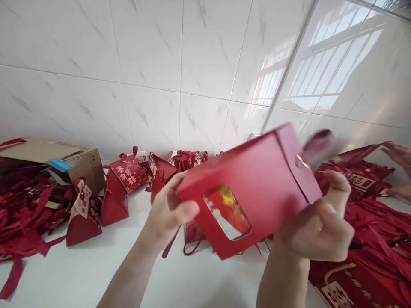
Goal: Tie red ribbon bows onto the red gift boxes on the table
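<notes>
Red gift box (257, 175), tilted at mid-frame, looks light, stiff yet crushable, best held by its edges. Left hand (170, 209) clamps its left end; right hand (324, 226) curls at its lower right, grip unclear. Pressing the window (227, 212) may dent it.

The box (257, 184) looks smooth paperboard, the wall (154, 55) glossy tile, the carton (92, 164) matt cardboard.

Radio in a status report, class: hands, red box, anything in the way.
Left hand gripping the red box by its windowed end. Right hand at its flap end. Box raised, tilted. Gift boxes behind, none blocking it.
</notes>
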Demonstrator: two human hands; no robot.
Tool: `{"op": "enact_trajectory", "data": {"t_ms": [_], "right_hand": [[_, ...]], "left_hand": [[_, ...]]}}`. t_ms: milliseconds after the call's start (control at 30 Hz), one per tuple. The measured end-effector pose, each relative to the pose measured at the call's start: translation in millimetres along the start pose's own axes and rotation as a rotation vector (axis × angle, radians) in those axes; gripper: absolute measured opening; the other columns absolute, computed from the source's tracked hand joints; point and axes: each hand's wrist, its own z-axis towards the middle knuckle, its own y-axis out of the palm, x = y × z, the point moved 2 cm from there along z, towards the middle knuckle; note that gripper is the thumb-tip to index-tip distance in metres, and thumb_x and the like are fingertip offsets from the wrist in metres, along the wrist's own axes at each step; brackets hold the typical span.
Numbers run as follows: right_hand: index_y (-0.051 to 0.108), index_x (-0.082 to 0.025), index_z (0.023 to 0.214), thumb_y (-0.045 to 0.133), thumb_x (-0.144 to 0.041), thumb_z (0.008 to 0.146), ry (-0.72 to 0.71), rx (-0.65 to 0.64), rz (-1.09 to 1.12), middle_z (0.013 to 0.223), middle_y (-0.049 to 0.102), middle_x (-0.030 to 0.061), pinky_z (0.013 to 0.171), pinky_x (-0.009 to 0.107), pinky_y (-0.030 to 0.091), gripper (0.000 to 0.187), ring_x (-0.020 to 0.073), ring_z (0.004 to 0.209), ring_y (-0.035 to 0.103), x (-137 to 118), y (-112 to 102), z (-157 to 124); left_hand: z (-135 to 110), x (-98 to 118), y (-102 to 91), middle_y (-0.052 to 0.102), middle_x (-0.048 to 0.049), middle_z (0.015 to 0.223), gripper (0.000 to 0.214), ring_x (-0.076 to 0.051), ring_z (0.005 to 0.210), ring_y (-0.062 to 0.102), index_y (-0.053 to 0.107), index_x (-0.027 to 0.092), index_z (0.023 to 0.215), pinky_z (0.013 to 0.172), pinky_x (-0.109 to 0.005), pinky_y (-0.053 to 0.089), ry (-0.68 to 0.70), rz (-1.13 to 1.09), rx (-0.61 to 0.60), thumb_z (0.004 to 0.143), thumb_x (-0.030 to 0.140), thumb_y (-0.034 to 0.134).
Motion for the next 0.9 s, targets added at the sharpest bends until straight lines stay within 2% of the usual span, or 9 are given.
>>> {"op": "enact_trajectory", "data": {"t_ms": [67,133,300,400,500,600,700,800,900], "right_hand": [[0.052,-0.034,0.111,0.05,-0.04,0.081,-0.003,0.071,0.129,0.085,0.049,0.0033,0.063,0.039,0.047,0.031,0.0217,0.071,0.052,-2.5,0.9,0.1],[0.055,-0.033,0.107,0.06,-0.033,0.079,0.035,0.057,0.165,0.087,0.052,0.0028,0.057,0.032,0.046,0.029,0.0182,0.069,0.052,-4.9,2.6,-0.5],[0.053,-0.033,0.112,0.065,-0.041,0.081,0.121,0.031,0.128,0.082,0.055,0.0019,0.054,0.029,0.048,0.034,0.0177,0.069,0.055,-9.7,4.1,-6.8],[0.053,-0.034,0.11,0.065,-0.047,0.079,0.123,0.047,0.087,0.079,0.056,0.0018,0.053,0.031,0.049,0.035,0.0198,0.069,0.057,-10.5,3.8,-9.2],[0.054,-0.034,0.111,0.065,-0.045,0.081,0.128,0.04,0.098,0.078,0.058,0.0015,0.055,0.032,0.049,0.034,0.0206,0.071,0.059,-10.9,5.6,-8.7],[0.056,-0.032,0.114,0.059,-0.046,0.085,0.096,0.088,0.12,0.081,0.06,0.0024,0.056,0.031,0.048,0.033,0.0197,0.072,0.06,-12.7,6.2,-6.2],[0.059,-0.03,0.117,0.054,-0.042,0.088,0.113,0.141,0.077,0.096,0.063,0.0048,0.059,0.03,0.049,0.031,0.0195,0.079,0.062,-13.9,2.6,-4.3],[0.062,-0.029,0.117,0.055,-0.033,0.089,0.232,0.037,0.066,0.105,0.067,0.0057,0.058,0.028,0.051,0.029,0.0203,0.083,0.065,-12.3,-1.4,-4.8],[0.062,-0.031,0.116,0.056,-0.03,0.088,0.276,-0.033,0.096,0.103,0.069,0.0048,0.059,0.029,0.053,0.028,0.0215,0.084,0.067,-12.0,-4.7,-6.9]], "left_hand": [[5.2,-2.3,-3.4,0.071,-0.0106,0.105,0.059,-0.03,0.102,0.066,0.06,0.022,0.118,0.078,-0.037,0.059,-0.102,-0.1,0.048,0.077,0.066,0.056],[8.5,-2.3,-5.9,0.073,-0.01,0.097,0.061,-0.03,0.102,0.066,0.062,0.022,0.117,0.078,-0.038,0.058,-0.16,-0.142,0.086,0.081,0.069,0.047],[11.8,-4.4,-6.0,0.074,-0.0081,0.089,0.065,-0.031,0.1,0.067,0.068,0.022,0.108,0.08,-0.04,0.057,-0.315,-0.181,0.042,0.079,0.075,0.043],[14.1,-10.6,-3.3,0.074,-0.0097,0.092,0.076,-0.031,0.098,0.068,0.065,0.02,0.113,0.079,-0.04,0.058,-0.414,-0.23,-0.03,0.078,0.08,0.032],[16.2,-15.8,-3.8,0.073,-0.0101,0.096,0.079,-0.03,0.099,0.068,0.06,0.021,0.121,0.078,-0.039,0.058,-0.421,-0.217,-0.068,0.08,0.079,0.025],[14.1,-17.4,-11.0,0.072,-0.0098,0.104,0.074,-0.031,0.103,0.066,0.056,0.023,0.126,0.079,-0.038,0.058,-0.348,-0.14,-0.145,0.079,0.077,0.034],[5.8,-14.0,-20.7,0.067,-0.0089,0.118,0.074,-0.034,0.113,0.061,0.052,0.026,0.13,0.088,-0.041,0.055,-0.288,0.037,-0.361,0.069,0.065,0.064],[-4.0,-6.2,-25.8,0.059,-0.0069,0.131,0.092,-0.034,0.12,0.055,0.043,0.029,0.138,0.098,-0.044,0.048,-0.317,0.265,-0.566,0.057,0.047,0.081],[-9.4,3.6,-23.2,0.057,-0.0047,0.134,0.1,-0.032,0.12,0.055,0.037,0.03,0.141,0.101,-0.042,0.045,-0.331,0.383,-0.648,0.054,0.039,0.083]]}}
